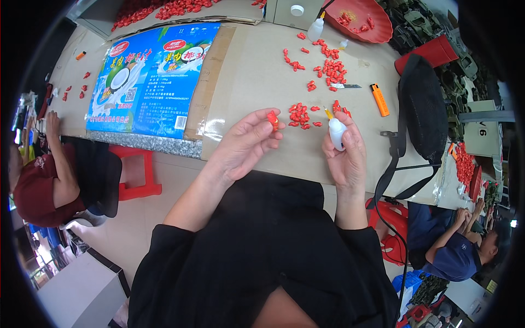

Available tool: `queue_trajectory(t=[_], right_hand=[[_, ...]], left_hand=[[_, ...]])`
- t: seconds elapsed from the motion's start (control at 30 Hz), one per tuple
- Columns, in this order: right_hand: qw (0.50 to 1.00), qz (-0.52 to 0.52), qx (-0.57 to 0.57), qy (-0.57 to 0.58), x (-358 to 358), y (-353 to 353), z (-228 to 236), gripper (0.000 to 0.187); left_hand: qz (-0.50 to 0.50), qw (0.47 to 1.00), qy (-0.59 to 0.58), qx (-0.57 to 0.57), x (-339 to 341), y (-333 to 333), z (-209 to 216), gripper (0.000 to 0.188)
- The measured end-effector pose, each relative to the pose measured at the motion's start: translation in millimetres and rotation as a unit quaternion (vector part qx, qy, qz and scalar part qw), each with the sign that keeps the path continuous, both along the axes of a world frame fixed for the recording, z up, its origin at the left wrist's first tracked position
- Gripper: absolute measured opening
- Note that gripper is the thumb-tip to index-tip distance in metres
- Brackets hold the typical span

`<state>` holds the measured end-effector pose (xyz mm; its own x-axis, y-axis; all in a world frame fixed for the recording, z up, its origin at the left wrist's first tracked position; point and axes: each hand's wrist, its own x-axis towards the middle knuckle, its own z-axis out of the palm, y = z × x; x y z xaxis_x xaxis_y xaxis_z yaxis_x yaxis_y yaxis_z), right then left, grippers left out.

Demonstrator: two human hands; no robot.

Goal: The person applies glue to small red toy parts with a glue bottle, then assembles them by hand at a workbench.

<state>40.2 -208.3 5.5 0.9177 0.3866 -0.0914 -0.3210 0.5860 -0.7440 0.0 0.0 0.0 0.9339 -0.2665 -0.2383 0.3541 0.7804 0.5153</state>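
Note:
Between the thumb and fingertips of my left hand [249, 141] is a small knobbly red plastic piece [272, 117]. My right hand [348, 156] is closed round a small white squeeze bottle [337, 133] with a thin yellow nozzle, which points up and slightly left. The nozzle and the red piece are apart. Beyond my hands, a loose group of similar red pieces [299, 113] lies on the tabletop [251, 71]. A few more lie right behind the bottle, partly covered by my right fingers. Farther back is a larger pile of red pieces [333, 72].
A knife blade [345, 86] and an orange lighter [379, 100] lie right of the pile. Beyond stand another white bottle [315, 29] and a red tray [361, 19]. A black strapped bag [421, 109] is at right, blue printed cardboard [147, 82] at left. People sit at both sides.

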Motion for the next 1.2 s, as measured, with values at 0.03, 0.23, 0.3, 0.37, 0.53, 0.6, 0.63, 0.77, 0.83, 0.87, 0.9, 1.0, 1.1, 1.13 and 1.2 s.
queue_trajectory(t=[0.03,0.23,0.3,0.37,0.53,0.6,0.63,0.77,0.83,0.87,0.9,1.0,1.1,1.13,1.2], right_hand=[[1.0,-0.015,0.017,0.002,1.0,-0.6,-0.5,0.043],[0.994,-0.019,0.105,0.008,-8.6,3.2,-14.9,0.033],[0.992,-0.02,0.124,0.021,-10.1,3.0,-16.5,0.032],[0.983,-0.045,0.168,0.055,-9.7,4.0,-14.9,0.027],[0.988,-0.051,0.14,0.036,-2.6,6.2,-4.1,0.022],[0.992,-0.051,0.114,0.005,-0.6,9.9,-3.8,0.022],[0.993,-0.056,0.106,-0.008,-0.4,12.8,-3.2,0.022],[0.993,-0.068,0.061,-0.07,0.0,19.6,-8.7,0.021],[0.993,-0.08,0.04,-0.082,-1.2,22.4,-9.4,0.021],[0.991,-0.094,0.018,-0.094,-1.9,23.2,-9.7,0.021],[0.991,-0.094,0.018,-0.093,-2.1,24.0,-9.4,0.021],[0.985,-0.111,-0.029,-0.133,-2.7,25.8,-9.3,0.022],[0.968,-0.135,-0.073,-0.196,-5.4,28.4,-13.4,0.025],[0.955,-0.152,-0.105,-0.231,-8.5,29.2,-14.3,0.026],[0.94,-0.166,-0.137,-0.264,-13.1,29.8,-17.2,0.028]], left_hand=[[0.012,0.999,-0.013,0.042,-0.1,-2.7,-0.5,0.033],[0.031,0.987,-0.03,0.154,-5.7,-9.6,6.5,0.029],[0.042,0.983,-0.031,0.178,-5.6,-13.0,6.7,0.028],[0.048,0.963,-0.08,0.253,-4.2,-13.9,4.4,0.024],[0.077,0.959,-0.102,0.252,-0.6,-19.2,-0.1,0.023],[0.084,0.958,-0.104,0.254,1.0,-19.8,-1.6,0.023],[0.085,0.956,-0.107,0.259,1.5,-19.8,-2.6,0.023],[0.075,0.957,-0.092,0.265,1.5,-19.3,-0.9,0.023],[0.077,0.954,-0.089,0.275,1.5,-19.1,0.2,0.022],[0.077,0.951,-0.087,0.286,1.5,-19.1,0.1,0.022],[0.077,0.951,-0.086,0.286,1.2,-19.0,-1.0,0.022],[0.083,0.927,-0.103,0.352,-0.8,-19.9,-4.9,0.022],[0.093,0.93,-0.079,0.347,-2.4,-22.7,-6.1,0.023],[0.097,0.93,-0.075,0.348,-2.6,-23.3,-6.1,0.024],[0.102,0.929,-0.069,0.348,-3.1,-24.3,-5.5,0.024]])
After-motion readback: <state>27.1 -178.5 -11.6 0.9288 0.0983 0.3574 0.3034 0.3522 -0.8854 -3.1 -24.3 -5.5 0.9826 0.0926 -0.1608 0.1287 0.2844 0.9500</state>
